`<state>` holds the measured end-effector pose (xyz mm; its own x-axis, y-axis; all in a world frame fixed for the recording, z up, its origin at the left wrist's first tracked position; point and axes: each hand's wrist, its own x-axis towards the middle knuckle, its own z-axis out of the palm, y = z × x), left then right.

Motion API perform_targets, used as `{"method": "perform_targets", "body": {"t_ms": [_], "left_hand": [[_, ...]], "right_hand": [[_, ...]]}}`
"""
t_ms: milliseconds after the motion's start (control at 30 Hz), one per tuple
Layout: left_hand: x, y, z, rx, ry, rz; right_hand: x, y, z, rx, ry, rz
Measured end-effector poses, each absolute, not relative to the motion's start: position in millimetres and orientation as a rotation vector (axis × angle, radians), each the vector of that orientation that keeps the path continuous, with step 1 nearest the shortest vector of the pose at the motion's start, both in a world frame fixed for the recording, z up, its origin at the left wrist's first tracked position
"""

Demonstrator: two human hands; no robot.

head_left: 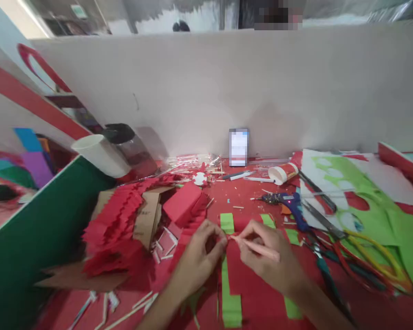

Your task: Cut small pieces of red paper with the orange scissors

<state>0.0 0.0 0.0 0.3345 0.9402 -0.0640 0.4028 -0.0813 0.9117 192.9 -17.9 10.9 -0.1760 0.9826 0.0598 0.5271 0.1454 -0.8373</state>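
Observation:
My left hand point(201, 256) and my right hand point(265, 259) meet above a red sheet with green paper strips point(231, 293). The left fingers pinch a small red paper piece point(230, 238) between the two hands. The right fingers hold a thin pale stick point(258, 247), its tip touching that red piece. Just behind the hands lies a folded red paper block point(184, 204).
A pile of pleated red paper point(113, 229) and brown cardboard point(147, 220) lie to the left. A blue glue gun point(292, 204), scissors point(361, 256), a tipped paper cup point(282, 173) and green cut-out sheets point(382, 201) sit to the right. A phone point(238, 147) leans on the back wall.

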Motion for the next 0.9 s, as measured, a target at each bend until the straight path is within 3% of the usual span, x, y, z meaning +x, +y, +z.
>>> {"method": "perform_targets", "body": {"t_ms": [900], "left_hand": [[0.4, 0.5, -0.3, 1.643, 1.251, 0.727]], "right_hand": [[189.1, -16.4, 17.6, -1.465, -1.795, 0.906]]}}
